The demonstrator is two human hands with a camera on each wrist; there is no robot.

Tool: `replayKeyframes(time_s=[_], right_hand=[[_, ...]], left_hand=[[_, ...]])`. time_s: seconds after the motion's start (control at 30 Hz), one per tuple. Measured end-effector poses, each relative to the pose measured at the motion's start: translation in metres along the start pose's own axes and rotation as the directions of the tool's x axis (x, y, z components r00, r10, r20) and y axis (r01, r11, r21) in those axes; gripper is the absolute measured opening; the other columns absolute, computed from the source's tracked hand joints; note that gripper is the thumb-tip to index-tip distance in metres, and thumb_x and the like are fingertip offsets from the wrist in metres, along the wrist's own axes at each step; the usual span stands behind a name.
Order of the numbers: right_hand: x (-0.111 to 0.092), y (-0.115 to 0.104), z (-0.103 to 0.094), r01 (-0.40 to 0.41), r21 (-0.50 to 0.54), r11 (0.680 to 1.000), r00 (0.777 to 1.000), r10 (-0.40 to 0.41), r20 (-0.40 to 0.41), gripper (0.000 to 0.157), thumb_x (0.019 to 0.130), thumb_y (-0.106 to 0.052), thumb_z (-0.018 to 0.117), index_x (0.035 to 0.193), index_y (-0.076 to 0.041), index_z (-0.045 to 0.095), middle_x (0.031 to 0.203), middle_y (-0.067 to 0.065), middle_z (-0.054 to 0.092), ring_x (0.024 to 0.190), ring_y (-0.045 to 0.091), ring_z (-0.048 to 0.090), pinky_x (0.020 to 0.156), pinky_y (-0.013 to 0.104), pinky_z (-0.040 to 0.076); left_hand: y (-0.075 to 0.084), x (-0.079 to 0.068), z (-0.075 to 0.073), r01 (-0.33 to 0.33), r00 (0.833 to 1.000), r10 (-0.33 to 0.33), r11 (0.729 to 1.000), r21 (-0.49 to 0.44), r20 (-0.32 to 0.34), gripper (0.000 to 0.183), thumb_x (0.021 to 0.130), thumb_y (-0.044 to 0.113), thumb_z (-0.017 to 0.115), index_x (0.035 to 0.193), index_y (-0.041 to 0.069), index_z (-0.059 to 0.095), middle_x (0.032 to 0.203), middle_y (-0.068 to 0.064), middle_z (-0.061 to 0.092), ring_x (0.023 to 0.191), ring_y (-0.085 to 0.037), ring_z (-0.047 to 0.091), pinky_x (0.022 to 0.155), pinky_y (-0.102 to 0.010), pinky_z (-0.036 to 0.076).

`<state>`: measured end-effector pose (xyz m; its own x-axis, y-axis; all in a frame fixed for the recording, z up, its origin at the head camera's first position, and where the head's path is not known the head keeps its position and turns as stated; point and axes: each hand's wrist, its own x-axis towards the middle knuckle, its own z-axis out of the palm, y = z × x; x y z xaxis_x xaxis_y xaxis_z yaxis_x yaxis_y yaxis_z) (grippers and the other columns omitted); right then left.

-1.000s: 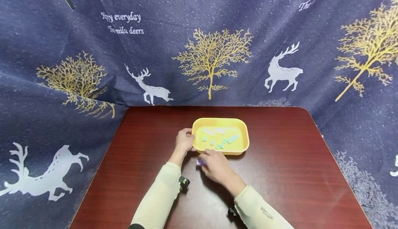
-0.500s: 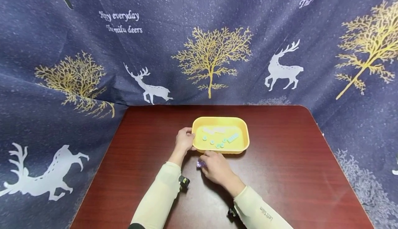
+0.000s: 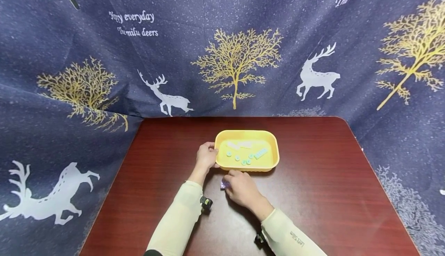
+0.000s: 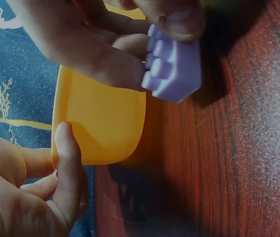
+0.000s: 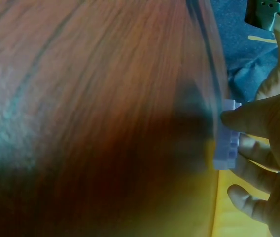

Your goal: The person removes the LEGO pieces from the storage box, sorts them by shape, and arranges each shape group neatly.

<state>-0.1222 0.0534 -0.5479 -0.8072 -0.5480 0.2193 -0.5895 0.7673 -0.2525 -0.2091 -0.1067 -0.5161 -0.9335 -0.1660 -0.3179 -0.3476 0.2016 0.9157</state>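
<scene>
A yellow plastic bin [image 3: 247,169] stands on the table, in the middle of the head view. My left hand [image 3: 206,157] grips its left end, thumb on the wall in the left wrist view. Just in front of the bin's near side, my right hand [image 3: 243,188] pinches a purple toy building brick [image 4: 182,69] between thumb and fingers. Studs show along one side of the brick, and the fingers cover part of it. Within the bin lie several small mint-green rings [image 3: 237,158], a mint-green studded brick [image 3: 260,153] and pale pinkish pieces [image 3: 245,144].
The dark red wooden table [image 3: 313,178] reaches to a blue cloth [image 3: 278,9] printed with deer and trees behind it. Cloth hangs at both sides too. A dark wrist camera [image 3: 206,202] sits on the left sleeve, another [image 3: 259,239] on the right.
My right hand and the purple brick have drawn slightly back from the bin's near side. The left hand keeps its hold on the bin. The head view has tilted a little.
</scene>
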Motion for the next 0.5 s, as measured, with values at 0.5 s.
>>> replayKeyframes(time_s=[0.5], right_hand=[[-0.0021,0.0010,0.0071,-0.005,0.008,1.000,1.000,0.005,0.018,0.016,0.081,-0.019,0.079,0.096,-0.021,0.074,0.088,-0.007,0.063,0.081,0.016,0.062,0.069,0.031,0.056]], left_hand=[[0.0023,-0.0021,-0.0001,0.004,1.000,-0.004,1.000,0.008,0.000,0.037,0.102,0.004,0.057,0.139,0.000,0.058,0.106,-0.019,0.059,0.090,-0.045,0.072,0.051,-0.036,0.067]])
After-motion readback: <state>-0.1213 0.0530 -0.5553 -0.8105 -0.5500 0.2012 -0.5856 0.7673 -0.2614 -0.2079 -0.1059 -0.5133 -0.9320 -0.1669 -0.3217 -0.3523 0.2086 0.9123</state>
